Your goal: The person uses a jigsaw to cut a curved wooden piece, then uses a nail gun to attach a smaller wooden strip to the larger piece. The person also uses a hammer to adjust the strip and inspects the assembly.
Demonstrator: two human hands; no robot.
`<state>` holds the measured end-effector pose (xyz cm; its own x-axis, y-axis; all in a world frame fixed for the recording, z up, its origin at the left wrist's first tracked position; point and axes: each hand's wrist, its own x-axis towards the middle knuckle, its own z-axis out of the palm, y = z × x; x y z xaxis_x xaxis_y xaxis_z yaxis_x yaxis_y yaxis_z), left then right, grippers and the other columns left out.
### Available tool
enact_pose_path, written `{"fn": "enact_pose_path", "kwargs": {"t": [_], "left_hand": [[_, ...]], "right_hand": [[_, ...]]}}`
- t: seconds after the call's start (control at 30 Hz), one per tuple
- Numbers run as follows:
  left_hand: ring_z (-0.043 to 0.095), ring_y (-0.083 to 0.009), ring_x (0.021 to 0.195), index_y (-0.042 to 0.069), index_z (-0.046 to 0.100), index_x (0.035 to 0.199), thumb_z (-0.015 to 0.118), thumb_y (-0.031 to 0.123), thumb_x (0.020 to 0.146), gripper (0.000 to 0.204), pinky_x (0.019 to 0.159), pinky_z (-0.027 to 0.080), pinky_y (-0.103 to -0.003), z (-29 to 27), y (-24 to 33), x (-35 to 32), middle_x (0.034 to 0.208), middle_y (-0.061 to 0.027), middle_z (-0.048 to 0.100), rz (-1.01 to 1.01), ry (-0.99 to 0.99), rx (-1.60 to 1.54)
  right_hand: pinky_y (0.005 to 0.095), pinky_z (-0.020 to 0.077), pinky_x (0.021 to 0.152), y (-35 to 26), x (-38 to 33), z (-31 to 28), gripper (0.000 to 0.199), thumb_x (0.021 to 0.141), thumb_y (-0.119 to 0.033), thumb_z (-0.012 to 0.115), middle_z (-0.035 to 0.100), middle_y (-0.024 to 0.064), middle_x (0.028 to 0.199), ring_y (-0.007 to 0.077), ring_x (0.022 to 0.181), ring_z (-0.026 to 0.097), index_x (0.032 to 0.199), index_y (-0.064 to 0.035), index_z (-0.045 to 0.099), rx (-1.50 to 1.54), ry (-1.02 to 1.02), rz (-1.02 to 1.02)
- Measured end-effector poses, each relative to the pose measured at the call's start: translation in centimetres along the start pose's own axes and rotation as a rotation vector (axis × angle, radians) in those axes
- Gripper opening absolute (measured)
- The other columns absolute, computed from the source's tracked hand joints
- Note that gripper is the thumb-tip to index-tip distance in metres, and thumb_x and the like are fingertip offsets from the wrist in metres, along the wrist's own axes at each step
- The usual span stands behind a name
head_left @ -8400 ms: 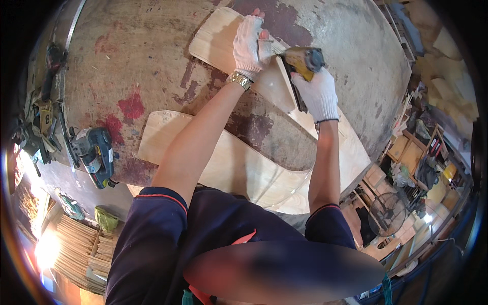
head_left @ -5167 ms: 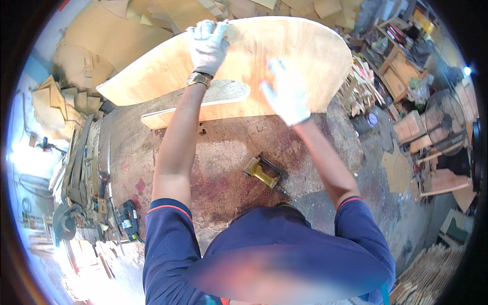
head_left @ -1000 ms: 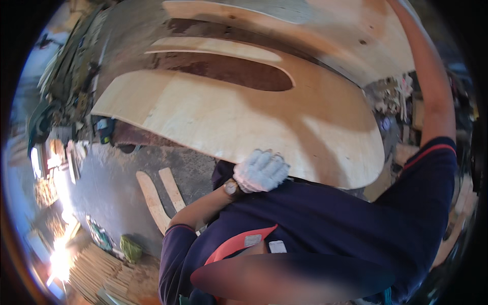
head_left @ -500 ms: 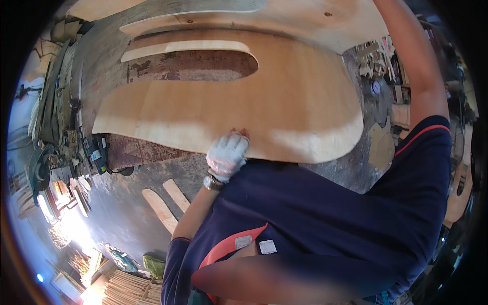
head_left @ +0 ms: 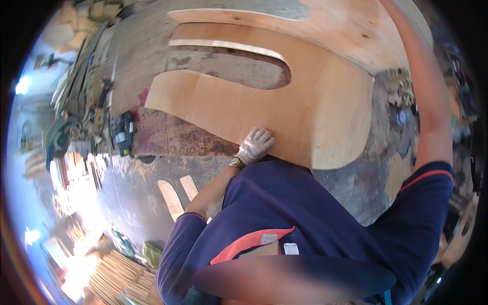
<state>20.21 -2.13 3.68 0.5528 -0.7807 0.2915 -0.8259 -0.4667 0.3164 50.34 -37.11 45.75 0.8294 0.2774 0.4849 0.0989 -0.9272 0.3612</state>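
A plywood panel point(head_left: 229, 107) with a long rounded slot lies on the worn worktable point(head_left: 173, 129). My left hand point(head_left: 256, 145), in a whitish glove with bare fingertips, rests on the panel's near edge. Its fingers lie over the top face; the thumb is hidden. Along the far side a second pale plywood panel point(head_left: 340, 35) is raised at an angle above the first. My right arm point(head_left: 427, 96) stretches forward past that raised panel's right side. The right hand itself is beyond the upper rim of the picture.
A dark power tool point(head_left: 124, 134) sits at the table's left end. Below lie narrow wood strips point(head_left: 170, 198) on the floor. Stacked slats point(head_left: 114, 269) stand at the lower left, near a green bag point(head_left: 152, 254). Wood offcuts point(head_left: 399, 86) are piled at the right.
The slotted panel has shifted right and turned a little on the table, its left end uncovering more tabletop. My left hand has moved right with it. The view has shifted too.
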Motion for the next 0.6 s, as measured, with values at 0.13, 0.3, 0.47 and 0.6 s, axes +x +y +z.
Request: {"fn": "enact_pose_path", "kwargs": {"t": [0.13,0.3,0.47,0.6], "left_hand": [[0.061,-0.0297,0.119,0.012,0.065,0.11,0.063,0.021,0.083,0.029,0.104,0.048,-0.05,-0.3,0.1,0.4,0.117,-0.0084,0.064,-0.006,-0.021,-0.016],[0.059,-0.0291,0.122,0.013,0.064,0.112,0.066,0.022,0.082,0.032,0.106,0.047,-0.05,-1.5,-0.1,0.9,0.121,-0.0084,0.063,-0.022,-0.093,-0.079],[0.056,-0.032,0.126,0.013,0.063,0.109,0.076,0.027,0.076,0.039,0.105,0.046,-0.049,-2.8,0.2,1.3,0.121,-0.0092,0.062,-0.074,-0.187,-0.117],[0.056,-0.0334,0.127,0.013,0.063,0.111,0.076,0.023,0.075,0.04,0.104,0.046,-0.048,-3.8,0.1,1.2,0.121,-0.0117,0.062,-0.114,-0.147,-0.199]], "right_hand": [[0.0534,0.0545,0.071,-0.6,0.1,-0.2,0.048,0.085,-0.057,0.07,0.071,0.0168,0.081,0.0392,0.078,0.071,0.091,-0.01,0.064,-0.008,0.064,-0.017],[0.0529,0.0542,0.071,-0.1,0.4,-0.1,0.049,0.085,-0.059,0.07,0.071,0.0171,0.081,0.0393,0.078,0.07,0.089,-0.0106,0.065,0.034,0.027,0.022],[0.0535,0.0542,0.073,0.5,0.8,0.2,0.05,0.087,-0.06,0.068,0.072,0.0188,0.085,0.0404,0.081,0.071,0.092,-0.0102,0.067,0.05,-0.003,0.005],[0.0534,0.0543,0.074,0.5,0.5,0.2,0.05,0.087,-0.06,0.067,0.072,0.0195,0.085,0.0406,0.083,0.071,0.092,-0.0101,0.067,0.045,0.01,0.014]]}}
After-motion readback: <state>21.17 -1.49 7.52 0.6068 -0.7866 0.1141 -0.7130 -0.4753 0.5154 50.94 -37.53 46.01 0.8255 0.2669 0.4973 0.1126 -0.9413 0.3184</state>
